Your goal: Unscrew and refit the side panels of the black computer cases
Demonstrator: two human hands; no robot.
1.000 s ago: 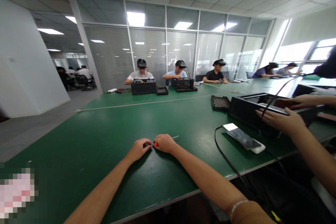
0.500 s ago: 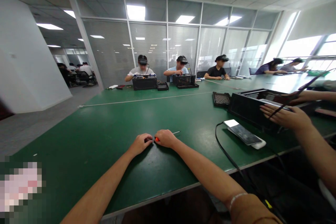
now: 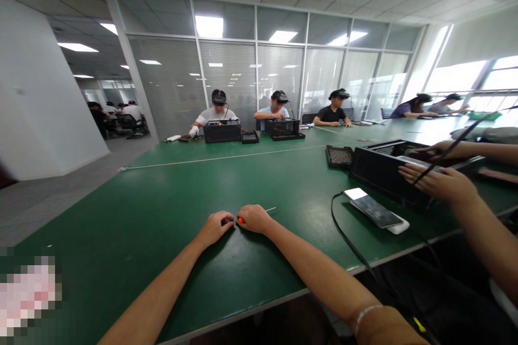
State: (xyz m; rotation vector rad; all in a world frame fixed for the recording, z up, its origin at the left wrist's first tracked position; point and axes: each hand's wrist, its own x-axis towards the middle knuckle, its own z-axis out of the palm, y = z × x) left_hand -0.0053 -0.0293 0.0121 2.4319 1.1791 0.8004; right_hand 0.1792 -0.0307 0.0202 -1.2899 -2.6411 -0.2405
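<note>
On the green table, my right hand point(image 3: 253, 218) is wrapped round a screwdriver point(image 3: 242, 220). Its orange handle shows at the fingertips, and the thin metal shaft sticks out past the far side of the hand, pointing right. Close beside it, a small gap to the left, my left hand point(image 3: 216, 227) rests with curled fingers. Something dark shows between its thumb and fingers, too small and shaded to make out. Both forearms lie across the near part of the table.
To the right, a co-worker's hands point(image 3: 447, 186) are at a black computer case point(image 3: 376, 172). A phone on a white block point(image 3: 400, 226), a black cable point(image 3: 338, 226) and a black panel point(image 3: 339, 156) lie near it. Across the table point(image 3: 162, 194), people sit at other cases point(image 3: 222, 132).
My hands hold nearly the same pose; the view has shifted slightly. Across the table, a person's gloved hand has moved from the case out to the table on its left.
</note>
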